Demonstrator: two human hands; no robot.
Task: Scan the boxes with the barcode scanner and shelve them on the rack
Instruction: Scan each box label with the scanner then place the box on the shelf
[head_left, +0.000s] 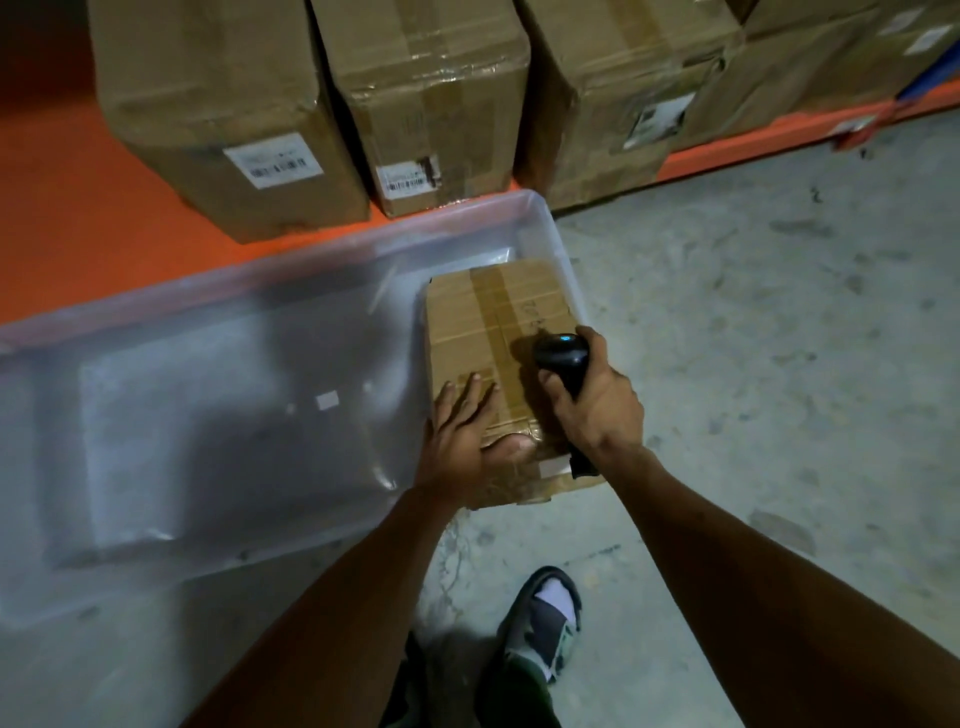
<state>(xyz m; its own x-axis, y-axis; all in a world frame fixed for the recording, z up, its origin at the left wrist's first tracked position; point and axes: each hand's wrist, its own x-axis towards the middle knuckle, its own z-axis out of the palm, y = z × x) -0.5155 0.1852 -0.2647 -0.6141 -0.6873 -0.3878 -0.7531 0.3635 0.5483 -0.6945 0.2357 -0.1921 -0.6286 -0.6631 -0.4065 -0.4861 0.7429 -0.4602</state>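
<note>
At the right end of the clear plastic tub (291, 291), a taped brown cardboard box (483, 332) lies flat. Left hand (464, 436) rests spread on its top; right hand (592, 400) grips the black barcode scanner (563, 358) above it. Labelled cardboard boxes (431, 104) line the orange rack shelf (62, 208) at twelve o'clock.

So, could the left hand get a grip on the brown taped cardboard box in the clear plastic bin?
Probably yes. The left hand already lies flat on the brown taped cardboard box, fingers straight. The clear plastic bin is open-topped, and the right hand holds the black barcode scanner to the side.
</note>
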